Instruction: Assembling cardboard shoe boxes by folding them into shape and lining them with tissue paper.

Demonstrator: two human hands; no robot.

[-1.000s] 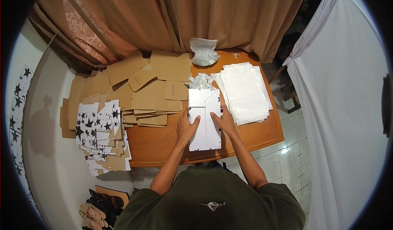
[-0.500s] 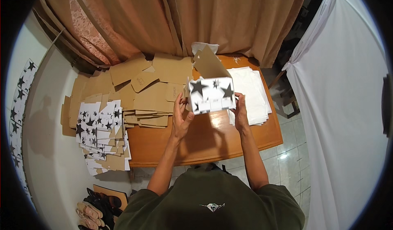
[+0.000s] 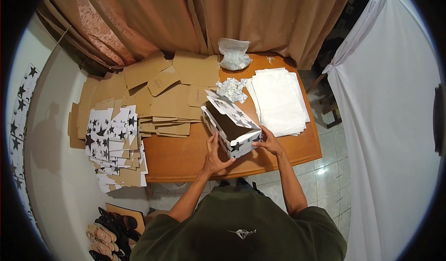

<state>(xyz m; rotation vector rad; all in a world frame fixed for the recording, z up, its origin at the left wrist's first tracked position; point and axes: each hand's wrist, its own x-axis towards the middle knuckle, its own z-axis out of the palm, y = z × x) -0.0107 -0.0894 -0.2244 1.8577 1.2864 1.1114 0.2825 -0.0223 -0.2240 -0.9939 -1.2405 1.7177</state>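
Between my hands is a white cardboard box (image 3: pixel 241 148) printed with black stars, turned at an angle on the table. Its lid (image 3: pixel 232 110) stands partly raised, and the dark inside shows through the gap. My left hand (image 3: pixel 215 158) grips the box's near left side, thumb along the lower edge. At the near right corner my right hand (image 3: pixel 269 142) holds it, with the thumb on the front face. Beyond the box lies a small heap of little white packets (image 3: pixel 232 90).
Flattened brown cardboard boxes (image 3: pixel 172 105) cover the table's left and back. Star-printed flat boxes (image 3: pixel 109 140) are piled at the left edge. A stack of white sheets (image 3: pixel 279 102) lies at right. A clear bag of packets (image 3: pixel 234 55) sits at the back, by the curtain (image 3: pixel 260 19).
The box has come down toward me and turned, and its lid has swung from upright to partly lowered. The packet heap and bag behind it are now in plain sight.
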